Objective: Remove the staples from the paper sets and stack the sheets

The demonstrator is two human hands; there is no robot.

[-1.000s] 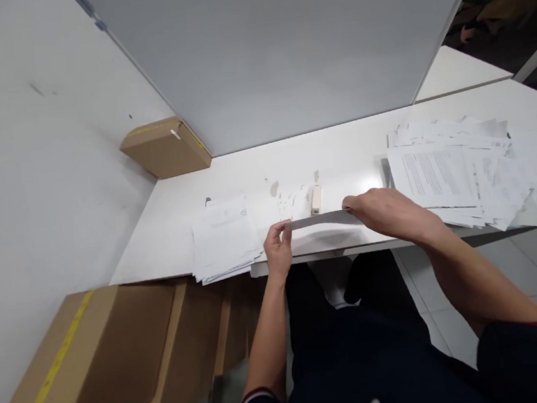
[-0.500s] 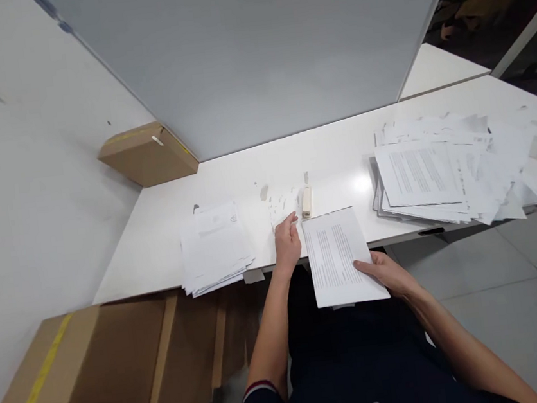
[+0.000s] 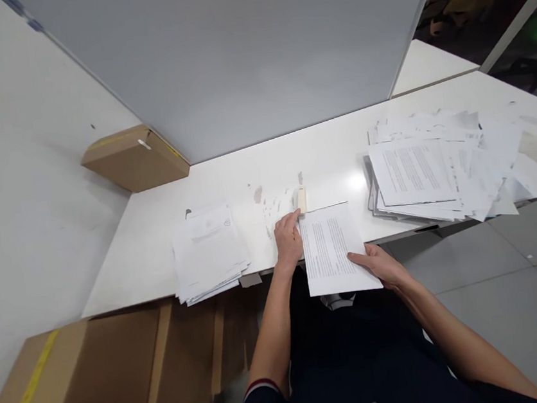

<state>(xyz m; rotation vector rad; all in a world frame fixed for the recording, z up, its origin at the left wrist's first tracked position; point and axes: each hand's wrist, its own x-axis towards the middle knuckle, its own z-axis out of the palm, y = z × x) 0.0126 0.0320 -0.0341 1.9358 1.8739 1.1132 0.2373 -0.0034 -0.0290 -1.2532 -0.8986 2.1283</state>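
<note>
My right hand point(image 3: 383, 265) grips the lower right edge of a printed sheet or thin stack point(image 3: 335, 252), thumb on top. The sheet's upper part rests over the front edge of the white table point(image 3: 326, 156). Beside the sheet's upper left corner is my left hand point(image 3: 289, 238), its fingers extended and close together, with fingertips at the near end of a small cream-coloured block point(image 3: 301, 199). Whether the fingertips press on the block or the paper is hard to tell. Nothing shows inside the left palm.
A stack of papers point(image 3: 211, 253) lies at the left, and a larger, messy pile point(image 3: 415, 175) at the right. A cardboard box point(image 3: 135, 158) stands in the back left corner. Large cartons point(image 3: 108, 375) are below the table at left. A grey panel point(image 3: 232, 57) rises behind.
My left hand has moved up slightly to the block's near end. The held sheet has shifted a little up and straightened. The whole view has shifted slightly.
</note>
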